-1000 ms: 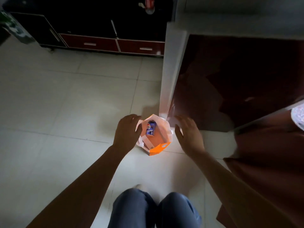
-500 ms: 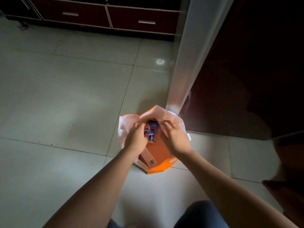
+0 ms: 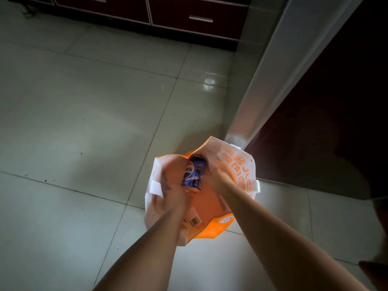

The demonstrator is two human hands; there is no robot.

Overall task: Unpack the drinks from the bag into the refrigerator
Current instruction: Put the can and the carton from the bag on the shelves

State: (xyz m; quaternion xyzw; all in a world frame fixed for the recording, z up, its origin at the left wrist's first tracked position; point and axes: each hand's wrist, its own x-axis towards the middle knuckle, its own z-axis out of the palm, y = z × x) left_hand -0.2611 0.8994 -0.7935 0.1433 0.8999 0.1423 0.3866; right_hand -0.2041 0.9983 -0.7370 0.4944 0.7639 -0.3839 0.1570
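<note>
An orange and white bag (image 3: pixel 235 171) stands wide open on the tiled floor. A blue drink can (image 3: pixel 193 174) leans upright inside it near the far side. My right hand (image 3: pixel 217 180) is down inside the bag, against the can's right side, with its fingertips hidden. My left hand (image 3: pixel 170 198) is motion-blurred and lies along the inside of the bag's left wall, just below and left of the can. The refrigerator (image 3: pixel 270 85) rises right behind the bag, showing a white side and a dark red front.
A dark cabinet with red drawers (image 3: pixel 197 17) runs along the far wall. Pale floor tiles (image 3: pixel 84 122) spread out to the left of the bag. The refrigerator's dark front fills the right side.
The view has moved closer. The bag's mouth has spread wider, showing more of the can. Both hands have gone from the rim deeper into the bag.
</note>
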